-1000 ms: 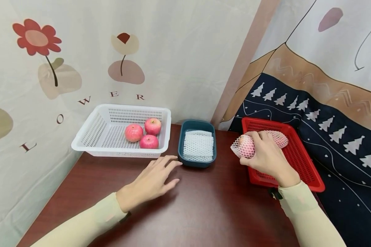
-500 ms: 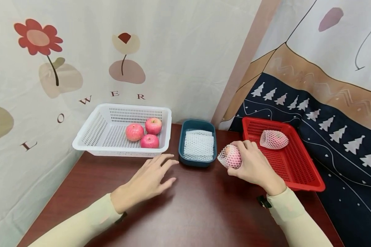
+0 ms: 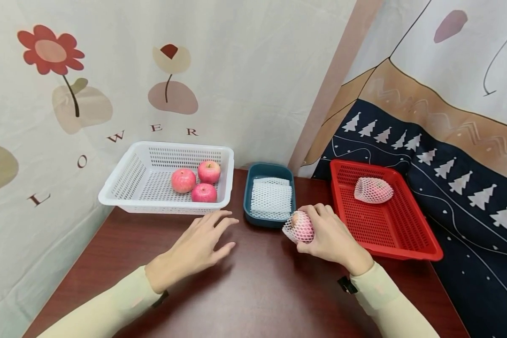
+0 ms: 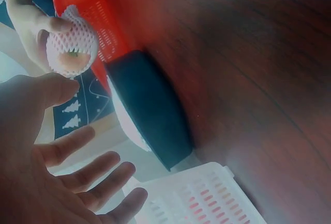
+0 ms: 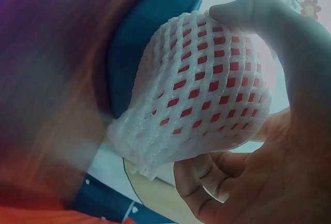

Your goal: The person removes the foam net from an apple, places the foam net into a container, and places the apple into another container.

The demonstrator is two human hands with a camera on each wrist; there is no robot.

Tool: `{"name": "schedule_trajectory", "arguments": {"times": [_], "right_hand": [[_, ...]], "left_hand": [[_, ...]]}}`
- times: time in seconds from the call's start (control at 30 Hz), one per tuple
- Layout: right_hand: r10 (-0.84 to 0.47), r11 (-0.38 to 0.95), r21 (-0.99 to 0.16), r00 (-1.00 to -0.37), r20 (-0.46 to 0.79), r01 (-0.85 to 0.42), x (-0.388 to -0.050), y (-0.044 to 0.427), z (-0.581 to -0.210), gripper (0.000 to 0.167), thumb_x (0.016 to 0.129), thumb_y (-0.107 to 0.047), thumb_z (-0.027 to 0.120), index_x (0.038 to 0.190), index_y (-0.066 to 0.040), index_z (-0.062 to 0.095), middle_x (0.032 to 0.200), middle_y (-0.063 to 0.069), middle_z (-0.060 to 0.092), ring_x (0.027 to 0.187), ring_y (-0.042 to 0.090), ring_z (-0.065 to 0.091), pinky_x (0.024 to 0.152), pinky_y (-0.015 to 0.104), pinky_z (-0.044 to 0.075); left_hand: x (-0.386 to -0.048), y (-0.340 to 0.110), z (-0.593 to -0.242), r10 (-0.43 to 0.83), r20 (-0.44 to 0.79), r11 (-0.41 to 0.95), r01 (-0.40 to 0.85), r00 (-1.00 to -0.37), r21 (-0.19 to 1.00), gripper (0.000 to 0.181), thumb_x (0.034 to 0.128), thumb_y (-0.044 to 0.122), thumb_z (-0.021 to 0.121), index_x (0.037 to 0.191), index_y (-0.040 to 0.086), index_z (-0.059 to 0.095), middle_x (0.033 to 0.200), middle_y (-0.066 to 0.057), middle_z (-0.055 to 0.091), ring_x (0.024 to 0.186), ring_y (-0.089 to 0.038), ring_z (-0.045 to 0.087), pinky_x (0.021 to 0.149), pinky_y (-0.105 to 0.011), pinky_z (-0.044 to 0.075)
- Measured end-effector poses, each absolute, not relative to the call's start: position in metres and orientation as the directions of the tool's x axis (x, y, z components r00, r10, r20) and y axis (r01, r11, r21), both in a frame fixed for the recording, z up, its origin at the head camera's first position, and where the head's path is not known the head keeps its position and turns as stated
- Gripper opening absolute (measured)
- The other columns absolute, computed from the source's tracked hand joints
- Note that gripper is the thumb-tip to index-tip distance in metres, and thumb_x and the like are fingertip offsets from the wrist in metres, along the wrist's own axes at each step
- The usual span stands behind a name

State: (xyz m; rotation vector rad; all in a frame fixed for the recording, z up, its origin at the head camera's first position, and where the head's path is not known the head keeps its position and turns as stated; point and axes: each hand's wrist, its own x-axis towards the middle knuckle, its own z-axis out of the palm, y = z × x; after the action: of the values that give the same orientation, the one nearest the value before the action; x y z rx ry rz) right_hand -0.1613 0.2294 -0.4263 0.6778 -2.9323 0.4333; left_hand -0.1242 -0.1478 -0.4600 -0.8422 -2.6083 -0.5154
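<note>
My right hand grips an apple in a white foam net, held near the front right corner of the blue bin. In the right wrist view the thumb and fingers wrap the netted apple, and the net's loose end sticks out past it. Over the table my left hand hovers with fingers spread, holding nothing; the left wrist view shows its palm bare. The blue bin contains a stack of white foam nets. Another netted apple lies in the red basket.
A white perforated basket stands at the back left with three bare apples in it. Everything rests on a dark red-brown table. Printed curtains hang right behind the containers.
My right hand has carried the netted apple left, out of the red basket and toward the blue bin. My left hand has drawn back slightly to the left.
</note>
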Motion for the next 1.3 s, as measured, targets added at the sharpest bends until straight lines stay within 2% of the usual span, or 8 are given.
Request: {"name": "schedule_trajectory", "arguments": {"times": [0.53, 0.83, 1.07, 1.3], "right_hand": [[-0.454, 0.844, -0.264, -0.884, 0.115, -0.467, -0.156, 0.214, -0.454, 0.081, 0.079, -0.046, 0.099, 0.148, -0.019, 0.066, 0.129, 0.006, 0.072, 0.114, 0.023, 0.061, 0.093, 0.045, 0.060], [-0.453, 0.841, -0.288, -0.887, 0.091, -0.459, -0.155, 0.211, -0.461, 0.084, 0.079, -0.046, 0.099, 0.148, -0.015, 0.063, 0.128, 0.005, 0.072, 0.115, 0.022, 0.062, 0.096, 0.047, 0.060], [-0.457, 0.848, -0.260, -0.886, 0.080, -0.462, -0.152, 0.209, -0.464, 0.083, 0.078, -0.046, 0.099, 0.146, -0.016, 0.064, 0.124, 0.004, 0.072, 0.113, 0.022, 0.062, 0.095, 0.046, 0.060], [-0.455, 0.861, -0.226, -0.888, 0.063, -0.456, -0.150, 0.211, -0.463, 0.081, 0.083, -0.049, 0.098, 0.148, -0.015, 0.063, 0.129, 0.007, 0.073, 0.114, 0.024, 0.062, 0.095, 0.048, 0.061]], "left_hand": [[-0.122, -0.157, -0.466, 0.463, 0.429, 0.763, 0.595, -0.776, 0.253, 0.055, 0.0979, 0.028, 0.094, 0.147, 0.014, 0.073, 0.148, -0.014, 0.073, 0.137, -0.033, 0.073, 0.102, -0.058, 0.064], [-0.123, -0.160, -0.469, 0.458, 0.384, 0.777, 0.571, -0.802, 0.265, 0.055, 0.0996, 0.032, 0.092, 0.147, 0.014, 0.073, 0.149, -0.014, 0.072, 0.137, -0.034, 0.072, 0.104, -0.059, 0.064], [-0.125, -0.161, -0.470, 0.453, 0.398, 0.778, 0.572, -0.798, 0.261, 0.054, 0.0989, 0.031, 0.093, 0.146, 0.013, 0.073, 0.147, -0.014, 0.073, 0.135, -0.035, 0.073, 0.103, -0.059, 0.063], [-0.125, -0.162, -0.469, 0.455, 0.403, 0.776, 0.576, -0.794, 0.256, 0.053, 0.0984, 0.030, 0.093, 0.145, 0.013, 0.074, 0.147, -0.015, 0.073, 0.136, -0.035, 0.073, 0.103, -0.059, 0.064]]}}
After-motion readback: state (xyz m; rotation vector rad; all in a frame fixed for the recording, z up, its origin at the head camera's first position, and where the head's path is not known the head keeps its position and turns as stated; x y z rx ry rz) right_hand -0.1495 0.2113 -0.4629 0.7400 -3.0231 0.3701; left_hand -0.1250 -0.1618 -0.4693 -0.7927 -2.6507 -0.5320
